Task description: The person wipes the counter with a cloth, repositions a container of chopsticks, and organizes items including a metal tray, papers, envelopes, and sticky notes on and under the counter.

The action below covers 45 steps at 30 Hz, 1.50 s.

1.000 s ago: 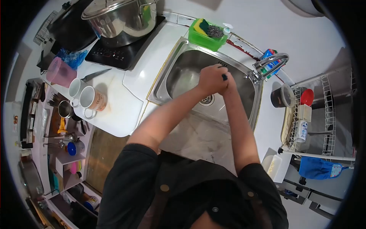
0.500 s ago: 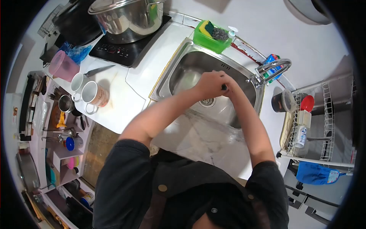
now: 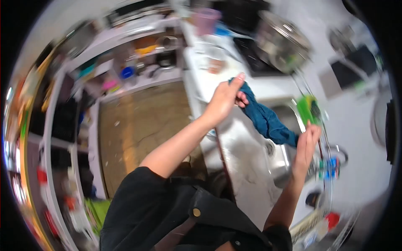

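Observation:
A dark teal cloth (image 3: 268, 119) is stretched, slightly twisted, between my two hands above the counter and the sink (image 3: 287, 113). My left hand (image 3: 226, 98) grips its upper left end, thumb on top and fingers curled round it. At the other end, my right hand (image 3: 307, 144) holds the cloth near the sink's far side, close to the green sponge holder (image 3: 307, 109). Motion blurs the picture toward the edges.
Blurred cups (image 3: 215, 58) stand on the counter beside a pink container (image 3: 205, 21). A large steel pot (image 3: 282, 42) is by the black cooktop (image 3: 255, 58). Shelves (image 3: 94, 100) hold several items on the left. The faucet (image 3: 341, 152) is beyond my right hand.
The view has swung left. My hands, earlier together over the sink, have moved apart, and the teal cloth now shows stretched between them.

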Motion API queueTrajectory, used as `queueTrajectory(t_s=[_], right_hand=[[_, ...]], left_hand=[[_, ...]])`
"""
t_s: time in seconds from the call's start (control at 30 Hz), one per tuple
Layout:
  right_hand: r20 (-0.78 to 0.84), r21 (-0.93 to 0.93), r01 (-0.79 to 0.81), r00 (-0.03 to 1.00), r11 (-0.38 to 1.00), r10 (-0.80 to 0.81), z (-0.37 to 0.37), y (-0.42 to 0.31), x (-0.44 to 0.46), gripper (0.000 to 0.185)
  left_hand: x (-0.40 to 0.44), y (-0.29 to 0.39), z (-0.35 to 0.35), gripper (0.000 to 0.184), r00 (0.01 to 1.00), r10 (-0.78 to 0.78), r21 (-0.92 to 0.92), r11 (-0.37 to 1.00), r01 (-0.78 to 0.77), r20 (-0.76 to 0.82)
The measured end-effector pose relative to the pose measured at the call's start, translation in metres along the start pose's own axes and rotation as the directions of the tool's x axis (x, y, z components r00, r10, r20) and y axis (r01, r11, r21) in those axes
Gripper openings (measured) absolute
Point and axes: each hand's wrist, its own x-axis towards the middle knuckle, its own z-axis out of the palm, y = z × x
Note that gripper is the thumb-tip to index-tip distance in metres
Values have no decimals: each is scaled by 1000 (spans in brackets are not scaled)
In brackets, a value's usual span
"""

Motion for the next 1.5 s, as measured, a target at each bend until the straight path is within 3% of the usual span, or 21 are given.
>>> queueTrajectory(t_s=[0.13,0.17,0.23,0.27,0.33,0.4,0.47,0.5,0.53,0.6,0.67,0.73,0.83,0.87,0.93,0.97,1.07,1.2,1.3,1.4,1.5], right_hand=[[472,221,134,852,966,-226,76,-47,-17,24],[448,383,37,866,923,-221,105,-69,-27,27],[454,632,-169,872,757,-183,162,-112,-55,46],[484,716,-279,859,640,-167,185,-135,-74,53],[594,676,-270,750,686,-290,226,-168,-107,58],[780,575,-439,550,690,-299,262,-198,-153,67],[712,689,-549,393,473,-581,289,-261,-197,75],[775,553,-737,282,390,-566,299,-283,-221,84],[759,456,-868,263,197,-596,311,-320,-251,83],[855,331,-867,108,373,-508,320,-395,-298,76],[780,590,-623,277,513,-561,356,-435,-374,57],[818,563,-585,299,583,-491,373,-470,-459,47],[838,342,-798,20,496,-546,359,-552,-533,34],[806,310,-805,-59,505,-589,359,-576,-546,35],[730,276,-803,-184,529,-659,365,-617,-565,36],[690,296,-789,-213,539,-692,371,-638,-572,37],[565,423,-744,-229,517,-793,399,-717,-595,39],[377,613,-693,-166,379,-911,441,-845,-631,43],[231,727,-640,-115,250,-966,467,-950,-665,46],[108,827,-544,-93,141,-990,486,-1056,-716,50],[23,935,-350,-111,61,-994,507,-1149,-793,53]], left_hand=[[-105,72,-75,29,922,387,314,875,-368,2],[-147,98,-85,30,956,293,383,883,-272,3],[-200,91,-111,39,878,478,572,710,-411,38],[-238,100,-114,38,927,375,551,777,-305,-15],[-306,99,-133,41,888,460,596,707,-380,21],[-378,97,-164,33,852,519,598,704,-382,-67],[-471,120,-188,26,878,399,415,869,-270,-264],[-517,122,-200,26,866,381,352,898,-264,-324],[-562,126,-210,25,850,362,290,920,-262,-382],[-648,130,-222,20,785,473,424,855,-300,-400],[-719,128,-226,14,727,500,450,845,-290,-471],[-775,129,-226,12,604,600,556,779,-291,-525],[-842,144,-221,13,555,671,731,665,-157,-491],[-860,142,-225,16,580,691,790,600,-127,-431],[-889,139,-228,21,632,598,757,652,-27,-492],[-904,143,-228,22,630,558,777,618,120,-541],[-949,170,-227,20,341,755,828,494,265,-560],[-1049,184,-232,24,-80,775,725,618,304,-627],[-1106,178,-241,13,-381,784,738,605,299,-490],[-1150,171,-259,13,-605,652,761,638,114,-456],[-1183,173,-281,12,-696,588,766,637,85,-413]])
